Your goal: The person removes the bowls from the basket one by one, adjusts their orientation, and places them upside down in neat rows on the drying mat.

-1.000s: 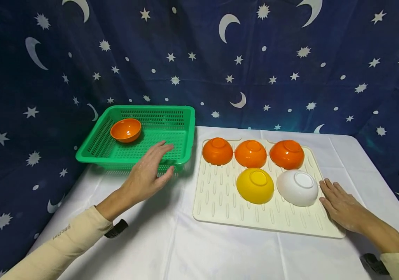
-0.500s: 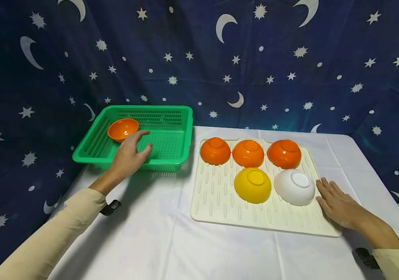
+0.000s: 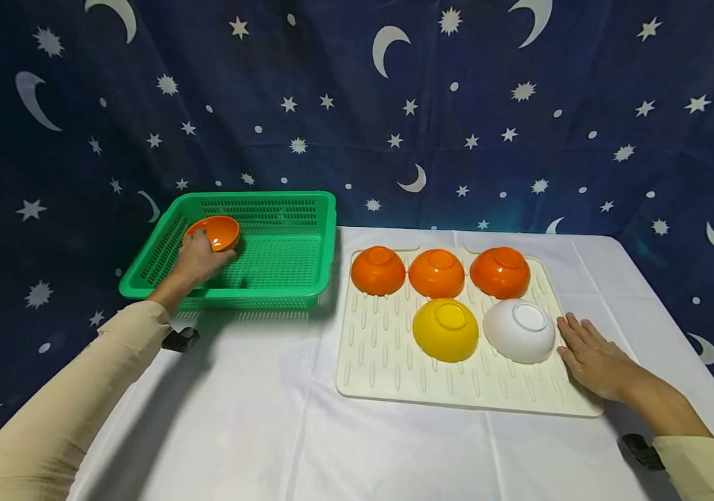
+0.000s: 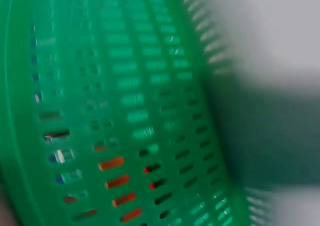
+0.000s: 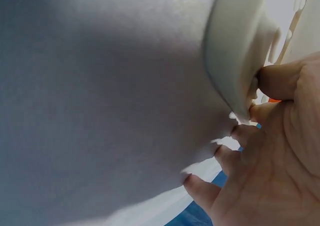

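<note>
My left hand (image 3: pixel 197 260) is inside the green plastic basket (image 3: pixel 326 243), gripping an orange bowl (image 3: pixel 225 232) at its near rim. That bowl stands with its mouth up at the basket's left side. The left wrist view is blurred by motion; the basket wall (image 4: pixel 120 66) fills much of it, with orange showing through some slots, and the hand's hold is hidden there. My right hand (image 3: pixel 598 358) rests with straight fingers on the right edge of the cream draining mat (image 3: pixel 388 369), beside an upturned white bowl (image 3: pixel 520 332). In the right wrist view its fingertips (image 5: pixel 200 186) spread by the mat's edge (image 5: pixel 232 46).
Three orange bowls, left (image 3: pixel 378 271), middle (image 3: pixel 437 274) and right (image 3: pixel 500 273), lie upside down along the mat's back. An upturned yellow bowl (image 3: pixel 446 331) sits in front of them. A white cloth (image 3: pixel 257 417) covers the table; a dark starry curtain (image 3: pixel 344 76) hangs behind.
My left hand has moved left and down into the basket, from its front side to the orange bowl, and taken hold of it. My right hand stays at the mat's edge.
</note>
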Demonstrator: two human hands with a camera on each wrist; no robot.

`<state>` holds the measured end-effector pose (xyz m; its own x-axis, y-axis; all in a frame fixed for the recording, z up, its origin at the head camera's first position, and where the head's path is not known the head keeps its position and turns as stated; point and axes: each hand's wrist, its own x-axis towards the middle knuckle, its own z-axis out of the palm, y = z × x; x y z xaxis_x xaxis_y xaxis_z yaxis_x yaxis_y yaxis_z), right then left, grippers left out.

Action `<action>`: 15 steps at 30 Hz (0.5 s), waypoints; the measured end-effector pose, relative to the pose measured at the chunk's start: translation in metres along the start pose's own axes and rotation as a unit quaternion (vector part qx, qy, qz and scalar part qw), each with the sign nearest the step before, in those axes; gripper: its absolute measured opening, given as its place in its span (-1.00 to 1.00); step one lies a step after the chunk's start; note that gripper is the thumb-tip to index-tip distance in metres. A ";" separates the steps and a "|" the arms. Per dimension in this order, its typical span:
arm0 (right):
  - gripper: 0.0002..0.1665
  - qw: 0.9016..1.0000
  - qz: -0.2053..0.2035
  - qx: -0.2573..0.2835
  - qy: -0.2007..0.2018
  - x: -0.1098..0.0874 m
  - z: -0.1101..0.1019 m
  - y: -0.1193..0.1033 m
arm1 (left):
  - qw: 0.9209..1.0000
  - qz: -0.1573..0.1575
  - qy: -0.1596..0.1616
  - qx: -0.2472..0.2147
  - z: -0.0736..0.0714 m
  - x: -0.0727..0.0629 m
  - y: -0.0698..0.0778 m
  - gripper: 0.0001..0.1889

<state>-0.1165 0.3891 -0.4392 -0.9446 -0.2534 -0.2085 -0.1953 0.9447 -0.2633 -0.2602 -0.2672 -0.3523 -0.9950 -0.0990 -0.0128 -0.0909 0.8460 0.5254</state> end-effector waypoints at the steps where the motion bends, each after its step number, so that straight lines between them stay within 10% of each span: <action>1: -0.22 1.000 0.000 -0.001 0.001 0.000 0.000 0.000 | 1.000 -0.012 -0.005 0.005 0.000 0.003 -0.002 -0.14; 15: -0.23 1.000 0.006 0.002 0.005 0.001 0.000 -0.002 | 0.990 -0.082 -0.108 0.026 -0.002 0.030 -0.015 0.09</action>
<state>-0.1168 0.3866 -0.4392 -0.9495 -0.2406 -0.2016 -0.1835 0.9465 -0.2653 -0.2886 -0.2838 -0.3588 -0.9521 -0.1277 -0.2779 -0.2478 0.8546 0.4564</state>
